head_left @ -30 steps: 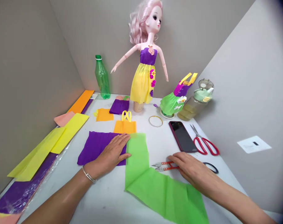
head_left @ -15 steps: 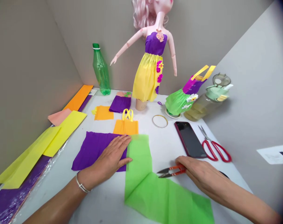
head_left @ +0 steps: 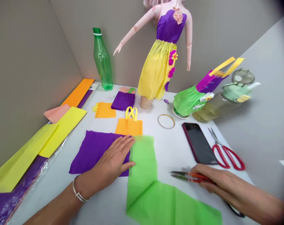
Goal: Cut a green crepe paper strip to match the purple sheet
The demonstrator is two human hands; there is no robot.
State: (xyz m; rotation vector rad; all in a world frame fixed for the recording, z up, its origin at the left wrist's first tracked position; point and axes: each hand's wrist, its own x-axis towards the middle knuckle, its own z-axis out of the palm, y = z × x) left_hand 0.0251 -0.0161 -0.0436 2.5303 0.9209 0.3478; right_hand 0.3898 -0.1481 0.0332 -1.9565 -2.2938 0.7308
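Observation:
My left hand (head_left: pixel 116 157) lies flat, fingers stretched, over the purple crepe piece (head_left: pixel 91 153) where it meets the green sheet (head_left: pixel 143 159). The green sheet bends at a crease and runs toward the lower right. To its right, my right hand (head_left: pixel 214 178) is closed around the orange-handled thread snips (head_left: pixel 194 177), whose blades point left above the white table. An orange paper bag with yellow handles (head_left: pixel 129 126) sits just beyond the purple and green pieces.
A doll in a yellow skirt (head_left: pixel 156 70), a green bottle (head_left: pixel 103 62) and a small green dress (head_left: pixel 187 100) stand behind. At right are a phone (head_left: pixel 200 143), red scissors (head_left: pixel 228 154) and a clear bottle (head_left: pixel 209 107). Yellow sheets (head_left: pixel 62 131) lie left; a bangle (head_left: pixel 166 121) lies mid-table.
The view has shifted, with the doll higher in frame. My right hand has moved a little right with the snips, away from the green sheet. My left hand stays on the pieces.

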